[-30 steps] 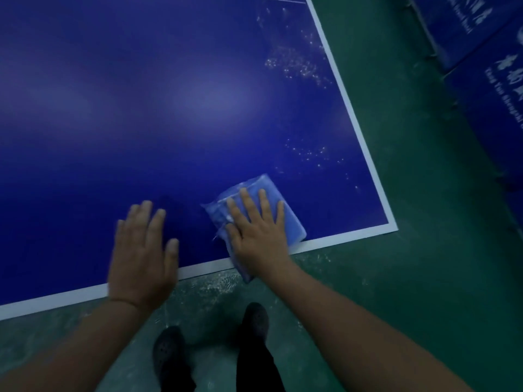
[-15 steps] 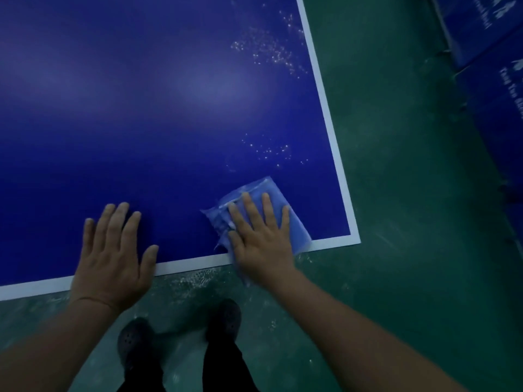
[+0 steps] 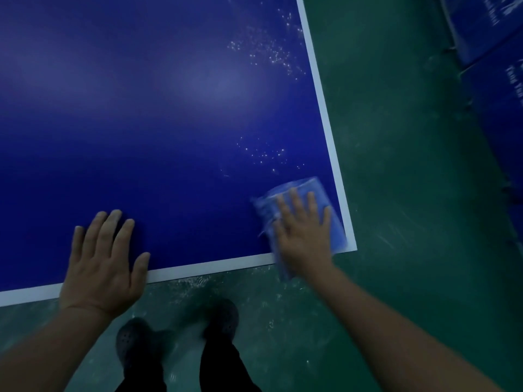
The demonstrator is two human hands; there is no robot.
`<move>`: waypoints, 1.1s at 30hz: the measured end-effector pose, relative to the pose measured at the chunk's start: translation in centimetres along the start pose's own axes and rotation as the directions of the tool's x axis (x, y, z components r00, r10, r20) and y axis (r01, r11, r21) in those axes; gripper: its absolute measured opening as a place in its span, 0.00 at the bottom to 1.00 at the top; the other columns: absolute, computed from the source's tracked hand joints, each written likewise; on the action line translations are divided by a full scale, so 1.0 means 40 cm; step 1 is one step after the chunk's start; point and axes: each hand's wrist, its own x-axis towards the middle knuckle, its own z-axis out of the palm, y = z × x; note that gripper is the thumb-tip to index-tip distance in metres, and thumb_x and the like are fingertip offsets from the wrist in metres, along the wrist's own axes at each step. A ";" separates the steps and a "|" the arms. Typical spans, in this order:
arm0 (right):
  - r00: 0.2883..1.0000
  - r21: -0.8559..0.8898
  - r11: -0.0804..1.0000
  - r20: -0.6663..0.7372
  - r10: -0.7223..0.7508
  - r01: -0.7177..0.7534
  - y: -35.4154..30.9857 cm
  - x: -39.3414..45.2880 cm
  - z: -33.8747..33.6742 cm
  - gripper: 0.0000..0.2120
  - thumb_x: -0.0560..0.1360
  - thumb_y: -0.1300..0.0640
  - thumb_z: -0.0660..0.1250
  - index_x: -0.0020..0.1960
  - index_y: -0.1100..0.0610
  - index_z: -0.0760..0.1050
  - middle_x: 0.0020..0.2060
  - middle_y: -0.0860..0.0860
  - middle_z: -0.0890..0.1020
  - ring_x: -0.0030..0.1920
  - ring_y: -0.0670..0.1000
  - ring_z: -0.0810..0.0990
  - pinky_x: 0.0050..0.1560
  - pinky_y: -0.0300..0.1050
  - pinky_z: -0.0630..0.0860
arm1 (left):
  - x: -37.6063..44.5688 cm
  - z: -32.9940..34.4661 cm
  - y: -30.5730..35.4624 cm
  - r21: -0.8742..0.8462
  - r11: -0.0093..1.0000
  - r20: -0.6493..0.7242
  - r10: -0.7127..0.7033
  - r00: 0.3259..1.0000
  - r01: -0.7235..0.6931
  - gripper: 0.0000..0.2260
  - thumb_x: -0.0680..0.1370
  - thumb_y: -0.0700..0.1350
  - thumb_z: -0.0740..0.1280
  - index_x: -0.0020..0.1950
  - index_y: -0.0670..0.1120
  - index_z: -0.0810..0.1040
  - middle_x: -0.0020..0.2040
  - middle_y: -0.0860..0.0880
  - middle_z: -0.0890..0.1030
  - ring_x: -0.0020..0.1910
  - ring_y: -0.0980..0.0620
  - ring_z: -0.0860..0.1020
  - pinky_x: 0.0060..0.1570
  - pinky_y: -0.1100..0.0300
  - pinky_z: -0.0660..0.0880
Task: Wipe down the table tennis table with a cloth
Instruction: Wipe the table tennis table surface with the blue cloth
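The right hand (image 3: 304, 236) is pressing flat, fingers straight, on the folded light-blue cloth (image 3: 319, 193) at the near right corner of the dark-blue, white-edged table tennis bench (image 3: 169, 108), likely for even pressure. The left hand (image 3: 103, 258) is bracing, fingers spread, gripping nothing. Blur is smearing the cloth's edges; white specks (image 3: 263, 154) are lying beyond it.

Smooth, faintly glossy table (image 3: 169, 108) — soft cloth (image 3: 317, 190) (blue); scuffed floor (image 3: 410, 193).
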 end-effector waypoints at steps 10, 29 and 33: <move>0.997 0.057 0.995 -0.012 0.080 -0.079 -0.080 -0.085 0.022 0.27 0.83 0.40 0.41 0.80 0.43 0.40 0.81 0.49 0.44 0.80 0.57 0.42 0.77 0.61 0.37 | -0.001 -0.002 0.003 0.003 1.000 -0.033 -0.012 0.999 0.012 0.32 0.79 0.59 0.50 0.72 0.36 0.69 0.75 0.36 0.63 0.76 0.36 0.58 0.75 0.35 0.48; 0.923 0.088 0.920 -0.011 0.383 -0.381 0.060 0.091 -0.057 0.27 0.83 0.41 0.42 0.81 0.43 0.41 0.81 0.47 0.42 0.80 0.57 0.40 0.77 0.66 0.43 | -0.001 -0.012 0.011 -0.009 1.000 -0.017 -0.016 1.000 0.016 0.32 0.79 0.58 0.51 0.72 0.36 0.69 0.75 0.36 0.64 0.76 0.36 0.58 0.76 0.36 0.48; 0.970 0.008 0.972 -0.056 -0.235 0.236 -0.068 -0.052 0.011 0.27 0.83 0.41 0.47 0.80 0.44 0.54 0.80 0.49 0.54 0.80 0.59 0.49 0.77 0.65 0.46 | 0.001 -0.006 0.005 0.002 1.000 -0.024 -0.015 1.000 0.015 0.32 0.79 0.59 0.50 0.72 0.36 0.69 0.75 0.36 0.64 0.76 0.36 0.59 0.76 0.36 0.48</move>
